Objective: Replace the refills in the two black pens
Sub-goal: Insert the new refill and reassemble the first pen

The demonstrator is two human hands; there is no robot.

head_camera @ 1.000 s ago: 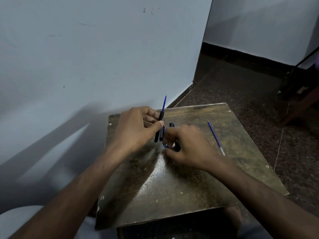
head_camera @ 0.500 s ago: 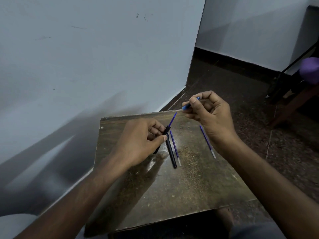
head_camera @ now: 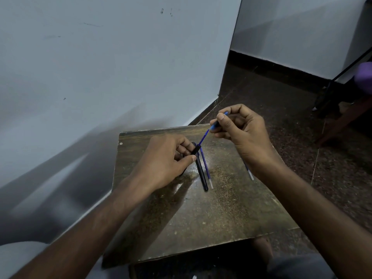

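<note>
My left hand (head_camera: pixel 167 160) is shut on a black pen barrel (head_camera: pixel 194 151), held slanted above the small wooden table (head_camera: pixel 221 214). A blue refill (head_camera: pixel 203 137) sticks up out of that barrel. Pinched in my right hand (head_camera: pixel 243 133) is a small blue pen piece (head_camera: pixel 218 121), which sits at the refill's upper end. A second black pen barrel (head_camera: pixel 201 174) lies on the table below my left thumb, and a loose blue refill (head_camera: pixel 207 171) lies right beside it. My right wrist partly hides another refill (head_camera: pixel 249 174).
A pale wall (head_camera: pixel 100 67) runs along the table's left and far side. Dark speckled floor (head_camera: pixel 302 127) lies to the right, with a dark wooden furniture leg (head_camera: pixel 342 121) and a purple object (head_camera: pixel 364 77) at the far right edge.
My right hand rose from the pens on the table with the blue piece and now meets the refill's tip. One barrel and a refill now lie uncovered. My left hand kept its barrel.
</note>
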